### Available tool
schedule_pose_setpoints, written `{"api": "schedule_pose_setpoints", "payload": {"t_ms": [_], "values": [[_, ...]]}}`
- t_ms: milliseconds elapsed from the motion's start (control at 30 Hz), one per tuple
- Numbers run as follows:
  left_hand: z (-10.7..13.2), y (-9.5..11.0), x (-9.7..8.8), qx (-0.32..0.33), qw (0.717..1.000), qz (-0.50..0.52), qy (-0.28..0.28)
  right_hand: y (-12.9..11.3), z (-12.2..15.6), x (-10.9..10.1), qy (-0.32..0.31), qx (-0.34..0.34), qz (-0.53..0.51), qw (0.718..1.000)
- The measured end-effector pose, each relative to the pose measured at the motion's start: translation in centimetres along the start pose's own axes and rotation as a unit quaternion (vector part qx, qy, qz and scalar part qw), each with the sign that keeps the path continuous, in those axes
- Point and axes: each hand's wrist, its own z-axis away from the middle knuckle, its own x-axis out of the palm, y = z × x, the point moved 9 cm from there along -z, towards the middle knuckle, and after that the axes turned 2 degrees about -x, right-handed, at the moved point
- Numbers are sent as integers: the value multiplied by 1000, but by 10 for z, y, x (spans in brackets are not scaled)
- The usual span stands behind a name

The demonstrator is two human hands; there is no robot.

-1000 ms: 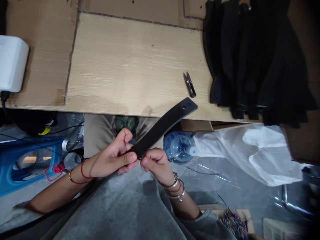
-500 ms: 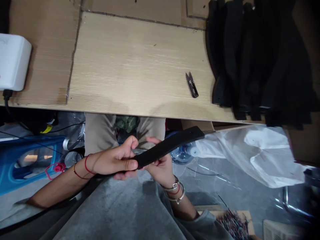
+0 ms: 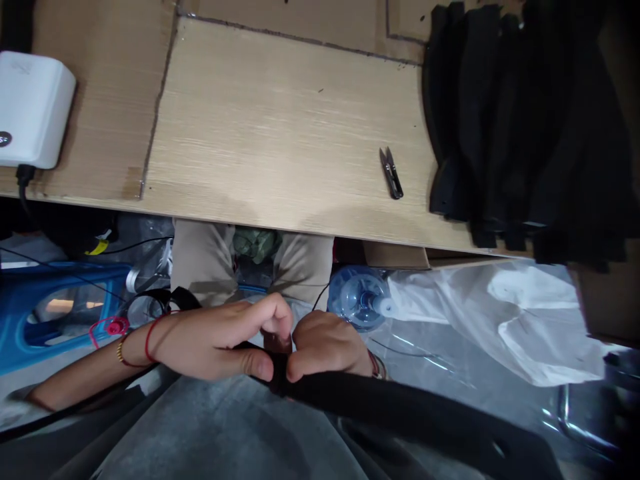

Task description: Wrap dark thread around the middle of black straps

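A wide black strap (image 3: 410,410) runs across my lap, its broad end with a small slot reaching the lower right. My left hand (image 3: 220,340) is closed on the strap's narrower part, thumb pressed on top. Close beside it, my right hand (image 3: 327,347) grips the strap too, its thumb near the left thumb. The fingers under the strap are mostly hidden. On the table above lie small dark thread snips (image 3: 391,175), blades pointing away from me.
Many similar black strips (image 3: 490,133) are piled at the table's right. A white power box (image 3: 37,110) with a cable sits on cardboard at the left. Below the table are a blue stool (image 3: 65,333), a water jug (image 3: 357,297) and a white plastic bag (image 3: 505,313).
The strap's broad end has swung from pointing up and right to lying down and right, nearer me. My right hand has turned over and now grips it from above.
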Motion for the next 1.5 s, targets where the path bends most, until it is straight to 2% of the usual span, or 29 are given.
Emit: {"api": "schedule_pose_setpoints", "payload": {"t_ms": [100,200,367,533,600,667,800,900,1000,1167,1333,1400,1500], "values": [[10,28,-15,83,987,-110,79,-24,-9,-17,78,-97,-59,990],[17,42,-18,106,966,-202,125,-29,-16,-22,105,-94,-72,987],[15,51,-7,100,954,-260,108,-33,-18,-27,110,-73,-88,987],[9,53,0,104,936,-329,69,-39,-22,-23,38,-56,-98,993],[7,54,1,111,937,-327,46,-39,-22,-20,20,-27,-93,995],[7,56,-2,109,944,-310,38,-38,-21,-18,28,9,-99,995],[7,49,-4,70,968,-242,11,-35,-17,-17,97,56,-126,986],[7,43,-2,49,979,-197,-13,-34,-15,-13,105,56,-129,984],[7,44,-4,62,980,-188,-8,-39,-14,-13,114,46,-98,988],[7,43,-9,67,983,-172,0,-41,-7,-18,158,131,-63,977],[9,41,-9,63,986,-156,-3,-43,-7,-20,158,119,-73,977],[9,41,-9,58,988,-145,-4,-38,-11,-17,125,99,-91,983],[7,40,-9,45,992,-114,-15,-36,-18,-10,50,15,-139,989]]}}
